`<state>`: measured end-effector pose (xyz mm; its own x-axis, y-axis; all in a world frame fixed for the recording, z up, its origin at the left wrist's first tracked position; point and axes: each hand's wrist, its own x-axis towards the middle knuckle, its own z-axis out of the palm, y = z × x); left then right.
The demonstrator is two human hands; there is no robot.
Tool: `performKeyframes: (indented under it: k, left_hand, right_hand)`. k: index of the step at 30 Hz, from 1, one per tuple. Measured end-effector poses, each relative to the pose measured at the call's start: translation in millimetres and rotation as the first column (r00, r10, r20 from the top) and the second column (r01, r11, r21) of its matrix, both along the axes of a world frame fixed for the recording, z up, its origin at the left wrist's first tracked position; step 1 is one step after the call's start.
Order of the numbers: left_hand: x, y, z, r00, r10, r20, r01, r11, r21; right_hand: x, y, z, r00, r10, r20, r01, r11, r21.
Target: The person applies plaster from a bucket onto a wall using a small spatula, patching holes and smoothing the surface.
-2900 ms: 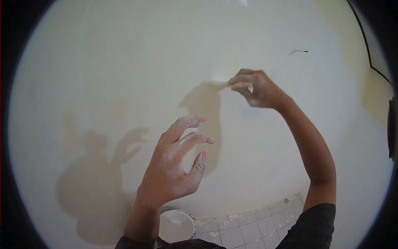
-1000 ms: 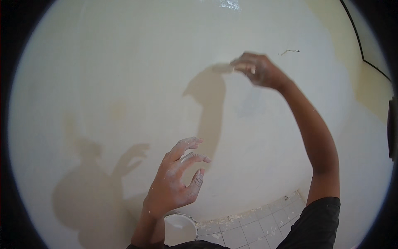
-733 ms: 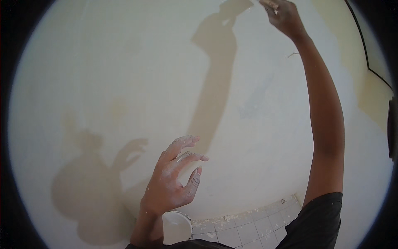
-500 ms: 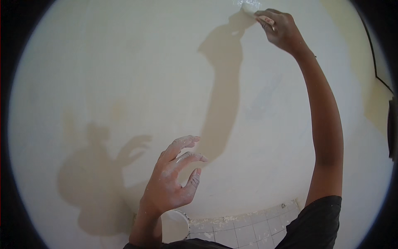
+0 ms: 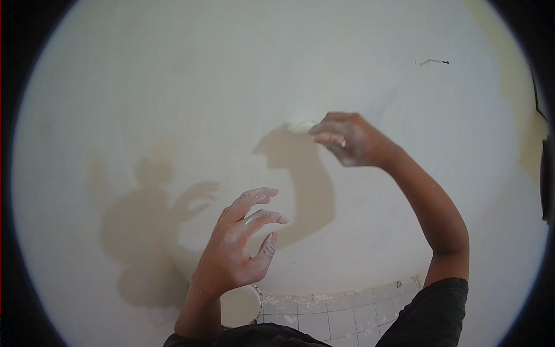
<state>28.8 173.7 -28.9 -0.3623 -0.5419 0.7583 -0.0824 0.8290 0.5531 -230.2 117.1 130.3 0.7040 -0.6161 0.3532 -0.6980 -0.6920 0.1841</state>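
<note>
My right hand (image 5: 350,139) is closed around the handle of a paintbrush (image 5: 300,126). Its pale bristle end points left and meets the whitish wall (image 5: 202,87) near the middle of the view. Lower down, my left hand (image 5: 240,243) is raised in front of the wall with nothing in it. Its fingers are bent and apart, and white smears coat them. Similar white marks show on the right hand. Fingers cover much of the brush handle.
Below my left forearm stands a round white bucket (image 5: 241,307), partly hidden. Pale floor tiles (image 5: 341,321) with white flakes run along the wall's foot. A yellowish wall strip (image 5: 511,87) and a dark object (image 5: 545,179) lie at right. A small dark-tipped mark (image 5: 433,61) shows upper right.
My right hand has moved the paintbrush down and left along the wall from near the top edge, and the elbow is more bent. My left hand has barely moved.
</note>
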Motion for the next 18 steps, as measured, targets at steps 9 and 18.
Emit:
performKeyframes:
  k: [9, 18]
  left_hand:
    - [-3, 1, 4, 0.999, 0.001, -0.032, -0.001, 1.0, -0.016]
    - [-3, 0, -5, 1.0, 0.018, -0.001, -0.018, 0.999, -0.029]
  right_hand:
    - [-5, -39, 143, 0.996, 0.071, 0.058, -0.053, 0.96, -0.276]
    - [12, -20, 190, 0.999, -0.037, 0.021, 0.041, 0.73, -0.682]
